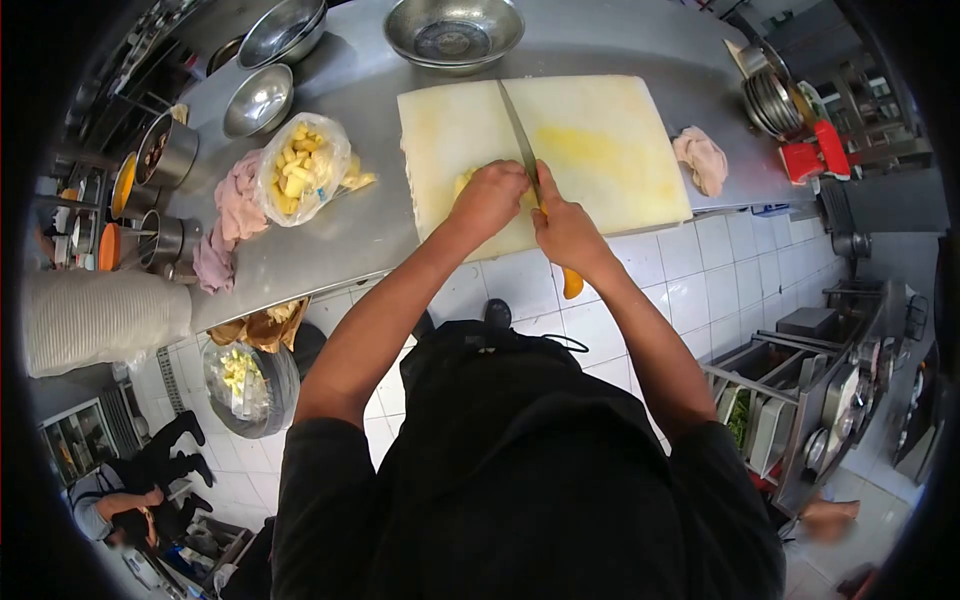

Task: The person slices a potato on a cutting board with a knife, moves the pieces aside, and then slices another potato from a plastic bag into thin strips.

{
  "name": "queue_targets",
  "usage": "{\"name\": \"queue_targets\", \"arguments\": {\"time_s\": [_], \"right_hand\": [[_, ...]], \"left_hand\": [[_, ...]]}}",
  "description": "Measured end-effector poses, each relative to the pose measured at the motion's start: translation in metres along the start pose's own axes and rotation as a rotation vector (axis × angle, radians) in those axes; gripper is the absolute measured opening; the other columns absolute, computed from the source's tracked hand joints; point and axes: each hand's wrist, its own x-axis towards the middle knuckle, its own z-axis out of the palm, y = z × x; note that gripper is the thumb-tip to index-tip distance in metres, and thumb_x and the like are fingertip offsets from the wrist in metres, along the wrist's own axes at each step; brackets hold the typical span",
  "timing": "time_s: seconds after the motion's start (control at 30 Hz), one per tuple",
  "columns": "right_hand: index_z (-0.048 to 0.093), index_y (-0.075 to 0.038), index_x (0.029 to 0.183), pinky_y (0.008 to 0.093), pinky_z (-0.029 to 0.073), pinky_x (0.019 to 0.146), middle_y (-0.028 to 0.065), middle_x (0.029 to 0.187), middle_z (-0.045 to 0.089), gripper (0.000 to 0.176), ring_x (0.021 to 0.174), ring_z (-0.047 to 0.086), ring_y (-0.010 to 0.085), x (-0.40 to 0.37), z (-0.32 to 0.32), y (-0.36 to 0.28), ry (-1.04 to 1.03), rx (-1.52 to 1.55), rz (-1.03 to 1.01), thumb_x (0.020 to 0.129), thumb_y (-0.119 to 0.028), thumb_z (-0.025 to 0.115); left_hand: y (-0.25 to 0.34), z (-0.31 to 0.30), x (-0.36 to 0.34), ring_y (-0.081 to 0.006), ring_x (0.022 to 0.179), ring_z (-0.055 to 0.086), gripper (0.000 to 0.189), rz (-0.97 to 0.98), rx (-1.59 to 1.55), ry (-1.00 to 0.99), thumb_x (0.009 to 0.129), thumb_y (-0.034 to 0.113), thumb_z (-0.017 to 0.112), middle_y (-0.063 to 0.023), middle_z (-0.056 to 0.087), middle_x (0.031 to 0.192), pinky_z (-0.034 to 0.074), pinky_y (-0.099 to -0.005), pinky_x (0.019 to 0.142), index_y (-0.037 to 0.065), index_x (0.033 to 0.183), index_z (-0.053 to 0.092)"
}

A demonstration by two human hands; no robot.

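My right hand (572,236) is wrapped around the yellow-orange handle of a long kitchen knife (519,128). The blade points away from me across a thick white cutting board (600,110). Close to the blade's left side, my left hand (490,203) is closed with its fingers bent down on the board. What those fingers press is mostly hidden. A pale yellow food piece (463,182) shows at the left edge of that hand. Left of the board, a clear plastic bag (335,148) holds several peeled yellow chunks (297,180).
Metal bowls (453,30) stand behind the board on the steel table (345,75). Pink cloths (240,198) lie at the left, another cloth (701,160) at the right. Stacked pale containers (105,318) and a bagged bin (250,395) are lower left. A seated person (140,495) is beyond.
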Motion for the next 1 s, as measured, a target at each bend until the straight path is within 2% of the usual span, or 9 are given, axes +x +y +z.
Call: {"name": "queue_targets", "arguments": {"time_s": [0.03, 0.2, 0.57, 0.67, 0.77, 1.0], "right_hand": [[0.013, -0.003, 0.165, 0.0572, 0.052, 0.090, 0.0354, 0.091, 0.070, 0.077, 0.091, 0.068, 0.0519, -0.002, -0.010, -0.003, -0.023, 0.026, 0.010, 0.099, -0.012, 0.052], [0.012, -0.002, 0.165, 0.0557, 0.051, 0.093, 0.0358, 0.094, 0.070, 0.076, 0.095, 0.068, 0.0514, -0.024, -0.021, -0.015, -0.061, -0.033, 0.022, 0.100, -0.013, 0.051], [0.010, -0.003, 0.165, 0.0569, 0.051, 0.092, 0.0345, 0.092, 0.070, 0.078, 0.094, 0.068, 0.0516, -0.008, 0.004, -0.005, -0.025, -0.035, 0.016, 0.100, -0.012, 0.051], [0.012, -0.008, 0.166, 0.0555, 0.053, 0.077, 0.0318, 0.087, 0.070, 0.076, 0.076, 0.068, 0.0507, 0.010, 0.007, 0.008, 0.058, -0.009, -0.081, 0.101, -0.012, 0.050], [0.012, -0.002, 0.165, 0.0556, 0.051, 0.092, 0.0356, 0.093, 0.070, 0.077, 0.095, 0.068, 0.0512, -0.008, -0.019, -0.014, -0.076, 0.054, 0.033, 0.099, -0.011, 0.051], [0.012, 0.002, 0.164, 0.0554, 0.051, 0.093, 0.0361, 0.095, 0.070, 0.077, 0.096, 0.068, 0.0508, -0.024, -0.016, -0.021, -0.062, -0.043, 0.031, 0.099, -0.012, 0.051]], "left_hand": [[-0.002, 0.000, 0.003, -0.0358, 0.082, 0.068, 0.008, 0.024, 0.014, 0.015, 0.085, -0.004, 0.064, -0.0159, 0.068, 0.089, 0.056, -0.0439, 0.076, -0.002, 0.085, 0.072], [-0.005, 0.002, 0.004, -0.0351, 0.082, 0.068, 0.007, -0.016, -0.005, -0.011, 0.085, -0.003, 0.065, -0.0152, 0.068, 0.087, 0.056, -0.0440, 0.076, -0.002, 0.084, 0.072], [-0.002, -0.004, 0.003, -0.0331, 0.087, 0.068, 0.009, 0.026, 0.023, -0.044, 0.083, -0.004, 0.065, -0.0138, 0.069, 0.090, 0.058, -0.0419, 0.079, -0.002, 0.087, 0.072], [-0.006, -0.001, 0.000, -0.0311, 0.091, 0.069, 0.013, 0.065, 0.042, -0.067, 0.080, -0.006, 0.064, -0.0124, 0.069, 0.093, 0.058, -0.0402, 0.082, -0.002, 0.089, 0.074], [-0.006, -0.006, 0.004, -0.0296, 0.092, 0.069, 0.016, 0.058, 0.125, -0.094, 0.079, -0.007, 0.064, -0.0116, 0.070, 0.095, 0.059, -0.0392, 0.083, -0.002, 0.090, 0.075], [-0.008, -0.003, 0.003, -0.0309, 0.088, 0.069, 0.015, 0.078, 0.070, -0.055, 0.080, -0.007, 0.065, -0.0127, 0.068, 0.091, 0.058, -0.0407, 0.080, -0.002, 0.090, 0.075]]}}
